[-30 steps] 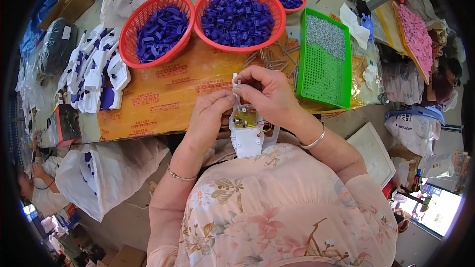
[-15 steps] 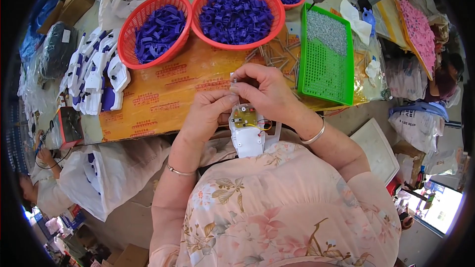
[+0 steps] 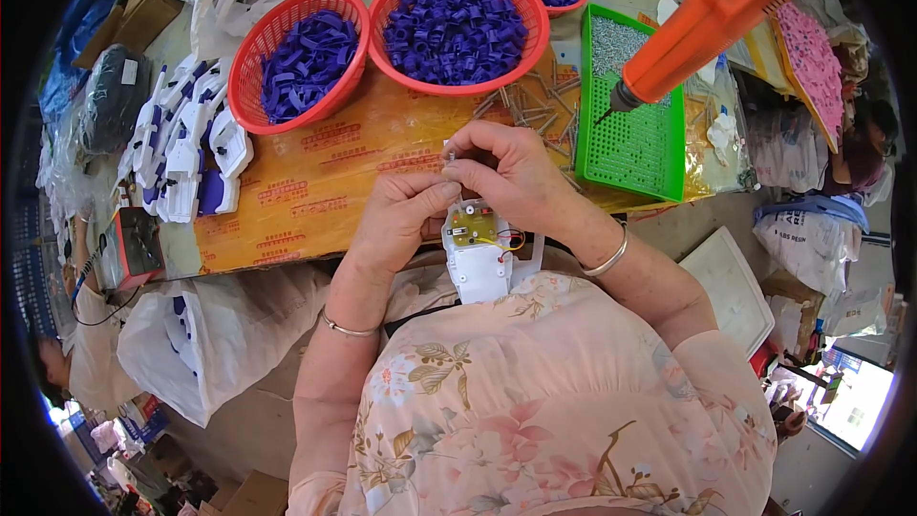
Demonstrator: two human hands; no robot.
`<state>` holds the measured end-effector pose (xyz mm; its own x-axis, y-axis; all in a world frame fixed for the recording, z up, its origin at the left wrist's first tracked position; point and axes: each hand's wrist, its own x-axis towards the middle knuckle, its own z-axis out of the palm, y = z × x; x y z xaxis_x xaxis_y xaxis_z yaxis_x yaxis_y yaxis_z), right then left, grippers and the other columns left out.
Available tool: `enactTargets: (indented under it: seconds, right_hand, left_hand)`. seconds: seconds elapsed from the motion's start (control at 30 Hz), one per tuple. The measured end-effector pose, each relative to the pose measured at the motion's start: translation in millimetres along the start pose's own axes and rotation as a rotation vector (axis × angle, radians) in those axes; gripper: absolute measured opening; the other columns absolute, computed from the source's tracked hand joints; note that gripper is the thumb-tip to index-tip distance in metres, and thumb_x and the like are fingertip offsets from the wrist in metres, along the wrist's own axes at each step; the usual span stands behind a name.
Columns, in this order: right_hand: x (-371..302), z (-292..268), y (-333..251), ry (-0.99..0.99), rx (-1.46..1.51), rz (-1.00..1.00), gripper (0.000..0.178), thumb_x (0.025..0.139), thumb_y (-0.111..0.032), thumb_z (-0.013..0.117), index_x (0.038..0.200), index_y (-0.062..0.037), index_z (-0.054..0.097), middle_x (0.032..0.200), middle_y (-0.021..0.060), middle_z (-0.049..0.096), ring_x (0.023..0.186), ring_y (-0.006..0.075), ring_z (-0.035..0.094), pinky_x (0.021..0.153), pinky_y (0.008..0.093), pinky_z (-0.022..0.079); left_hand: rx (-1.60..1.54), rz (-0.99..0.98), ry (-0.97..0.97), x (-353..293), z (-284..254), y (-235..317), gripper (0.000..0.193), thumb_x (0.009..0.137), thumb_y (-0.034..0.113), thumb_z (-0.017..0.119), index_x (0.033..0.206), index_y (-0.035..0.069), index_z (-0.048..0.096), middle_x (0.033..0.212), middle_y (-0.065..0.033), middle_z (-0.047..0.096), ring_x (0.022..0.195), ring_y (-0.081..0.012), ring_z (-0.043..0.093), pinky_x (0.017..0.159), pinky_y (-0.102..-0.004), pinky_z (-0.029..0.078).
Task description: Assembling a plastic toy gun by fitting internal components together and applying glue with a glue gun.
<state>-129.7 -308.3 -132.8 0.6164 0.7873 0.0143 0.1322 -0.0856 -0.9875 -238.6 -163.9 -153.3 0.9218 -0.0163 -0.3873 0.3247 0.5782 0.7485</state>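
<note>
A white plastic housing (image 3: 482, 274) rests against my front at the table's edge, its inner side up. A yellowish circuit board (image 3: 475, 225) with thin red, black and yellow wires sits in it. My left hand (image 3: 406, 210) is closed, thumb and fingers pinching at the housing's far end. My right hand (image 3: 516, 172) bends over that same end, with thumb and forefinger pinched around a small clear piece (image 3: 450, 160). Fingers hide most of this piece and how it meets the housing. An orange power screwdriver (image 3: 712, 29) hangs above the green tray, touched by neither hand.
Red baskets (image 3: 368, 57) of purple plastic parts stand at the back. To the right, a green tray (image 3: 630, 189) contains small screws; slim clear-looking pieces (image 3: 544, 115) lie beside it. White-and-purple housings (image 3: 181, 158) are piled at left. Another person (image 3: 91, 354) is at far left.
The orange screwdriver has swung down and further into view over the green tray. Both my hands and the housing stay almost where they were.
</note>
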Motion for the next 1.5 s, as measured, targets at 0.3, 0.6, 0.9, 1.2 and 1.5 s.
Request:
enactTargets:
  seconds: [0.3,0.6,0.9,1.2,1.5]
  right_hand:
    - [1,1,-1,0.028,-0.053,-0.065,0.009,0.084,-0.005,0.06,0.089,0.0016,0.059,0.072,-0.0007,0.058,0.062,0.003,0.049,0.052,0.0206,0.041]
    - [2,6,6,0.063,-0.032,-0.128,0.007,0.083,-0.005,0.06,0.087,0.0017,0.059,0.073,-0.0006,0.059,0.062,0.0033,0.049,0.052,0.0219,0.043]
    - [-13,-28,-33,0.603,-0.257,-0.458,0.039,0.076,-0.004,0.071,0.111,-0.0031,0.054,0.078,-0.0006,0.053,0.063,0.0114,0.051,0.055,0.021,0.043]
    - [24,-154,-82,0.655,0.031,-0.559,0.07,0.078,-0.01,0.066,0.135,0.0011,0.028,0.121,0.0167,0.05,0.1,0.0217,0.054,0.084,0.0333,0.046]
    - [43,-137,-70,0.256,0.158,-0.418,0.045,0.076,0.002,0.065,0.119,0.0011,0.055,0.108,0.0075,0.062,0.095,0.0151,0.061,0.085,0.0285,0.048]
  left_hand:
    - [0.033,0.007,0.04,-1,4,2,0.02,0.087,0.011,0.061,0.1,-0.004,0.066,0.086,-0.0093,0.067,0.071,-0.0139,0.065,0.062,-0.025,0.055]
    - [0.058,0.033,0.015,-2,3,2,0.02,0.088,0.012,0.06,0.097,-0.005,0.066,0.083,-0.0078,0.066,0.07,-0.0124,0.063,0.062,-0.0242,0.054]
    - [0.06,0.062,0.062,-2,0,-5,0.019,0.089,0.014,0.06,0.091,-0.004,0.067,0.076,-0.0058,0.064,0.062,-0.009,0.057,0.055,-0.0224,0.047]
    - [0.082,0.057,0.117,-4,8,-1,0.019,0.088,0.013,0.06,0.09,-0.005,0.067,0.076,-0.0047,0.064,0.063,-0.0087,0.057,0.055,-0.0207,0.046]
    - [0.092,0.061,0.127,-4,11,0,0.018,0.087,0.013,0.061,0.088,-0.004,0.067,0.07,-0.0029,0.063,0.057,-0.0072,0.054,0.05,-0.0204,0.043]
